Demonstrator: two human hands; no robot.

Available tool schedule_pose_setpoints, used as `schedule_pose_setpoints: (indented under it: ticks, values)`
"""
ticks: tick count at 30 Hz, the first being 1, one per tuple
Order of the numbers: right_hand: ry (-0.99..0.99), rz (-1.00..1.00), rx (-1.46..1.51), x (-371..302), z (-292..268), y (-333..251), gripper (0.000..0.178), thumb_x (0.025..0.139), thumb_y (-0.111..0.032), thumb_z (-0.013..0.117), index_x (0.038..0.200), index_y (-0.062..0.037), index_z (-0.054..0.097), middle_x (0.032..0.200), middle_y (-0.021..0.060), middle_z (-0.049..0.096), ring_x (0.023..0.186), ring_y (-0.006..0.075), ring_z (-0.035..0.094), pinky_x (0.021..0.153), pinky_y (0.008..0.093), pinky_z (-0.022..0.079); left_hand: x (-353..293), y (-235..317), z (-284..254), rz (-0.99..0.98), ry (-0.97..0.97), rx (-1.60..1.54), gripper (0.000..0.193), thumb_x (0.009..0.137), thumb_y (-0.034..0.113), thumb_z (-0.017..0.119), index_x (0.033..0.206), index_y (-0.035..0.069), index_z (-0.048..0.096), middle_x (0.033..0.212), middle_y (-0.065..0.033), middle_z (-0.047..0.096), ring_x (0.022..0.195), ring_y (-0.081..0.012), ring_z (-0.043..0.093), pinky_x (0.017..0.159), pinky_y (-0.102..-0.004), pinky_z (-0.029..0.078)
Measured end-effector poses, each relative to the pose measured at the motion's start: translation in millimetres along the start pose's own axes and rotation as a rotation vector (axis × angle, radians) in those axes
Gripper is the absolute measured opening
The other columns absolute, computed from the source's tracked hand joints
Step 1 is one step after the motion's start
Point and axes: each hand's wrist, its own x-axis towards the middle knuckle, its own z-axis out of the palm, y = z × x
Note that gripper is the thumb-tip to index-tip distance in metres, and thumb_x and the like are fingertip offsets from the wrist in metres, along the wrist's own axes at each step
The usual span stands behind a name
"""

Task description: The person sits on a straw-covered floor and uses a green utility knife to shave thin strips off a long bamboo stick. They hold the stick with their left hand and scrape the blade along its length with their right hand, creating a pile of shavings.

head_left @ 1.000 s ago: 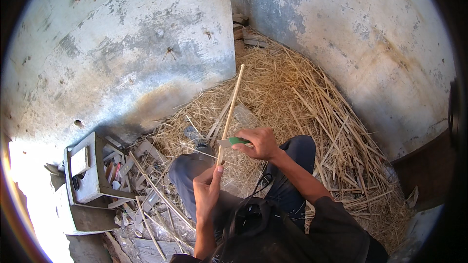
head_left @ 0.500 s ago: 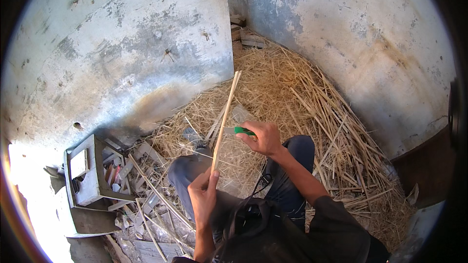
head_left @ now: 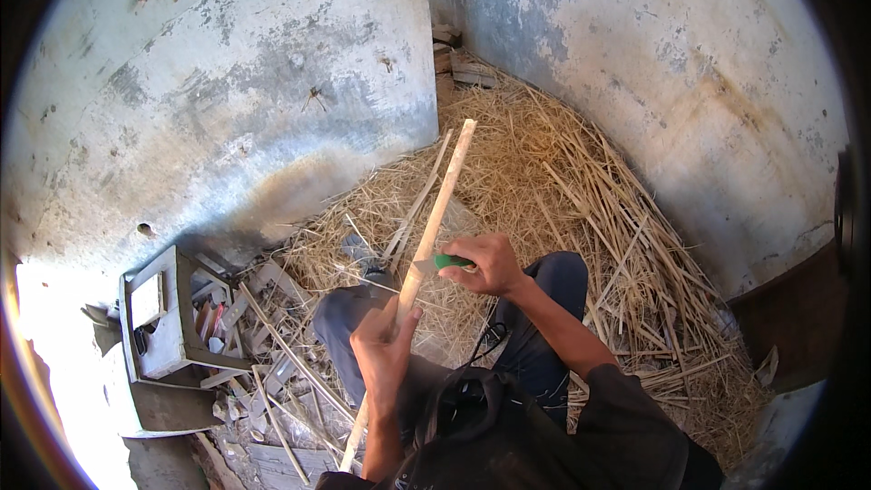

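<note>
Left hand [head_left: 386,349] clasps the long pale bamboo stick [head_left: 434,218] upright over the knees. Right hand [head_left: 490,265] holds a green-handled knife [head_left: 443,263] against it. Paring appears underway; upper length remains.

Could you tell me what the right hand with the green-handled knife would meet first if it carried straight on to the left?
Most likely the pale stick in the left hand; the knife in the right hand already seems against it.
</note>
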Motion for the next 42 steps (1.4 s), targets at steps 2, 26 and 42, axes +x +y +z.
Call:
schedule_pose_setpoints:
  ticks: [2,26,42]
  values:
    - [-0.018,0.005,-0.009,-1.4,0.9,1.9,0.037,0.094,-0.043,0.082,0.099,-0.0067,0.079,0.083,0.0065,0.077,0.062,0.025,0.072,0.057,0.0367,0.054,-1.2,-6.3,2.8,0.023,0.022,-0.006,0.042,0.087,0.016,0.093,0.12,-0.005,0.079,0.07,-0.0034,0.049,0.065,-0.0099,0.043,0.058,-0.031,0.037]
    - [0.191,0.279,-0.167,7.0,-23.8,31.4,0.047,0.104,-0.058,0.068,0.107,-0.0133,0.082,0.071,0.0027,0.072,0.056,0.0182,0.069,0.05,0.0351,0.048,-37.0,-10.5,-16.6,-0.119,-0.102,-0.152,0.035,0.095,0.011,0.084,0.125,-0.004,0.078,0.072,0.0023,0.046,0.071,-0.0053,0.042,0.06,-0.0278,0.034]
    - [0.119,0.273,0.141,4.8,-8.8,24.4,0.041,0.108,-0.048,0.065,0.104,-0.0079,0.074,0.076,0.0039,0.067,0.064,0.0145,0.063,0.056,0.0339,0.046,-47.1,-23.9,-49.3,-0.119,-0.059,-0.06,0.034,0.096,0.013,0.083,0.127,0.0,0.079,0.073,0.0004,0.051,0.071,-0.0063,0.045,0.061,-0.0282,0.037]
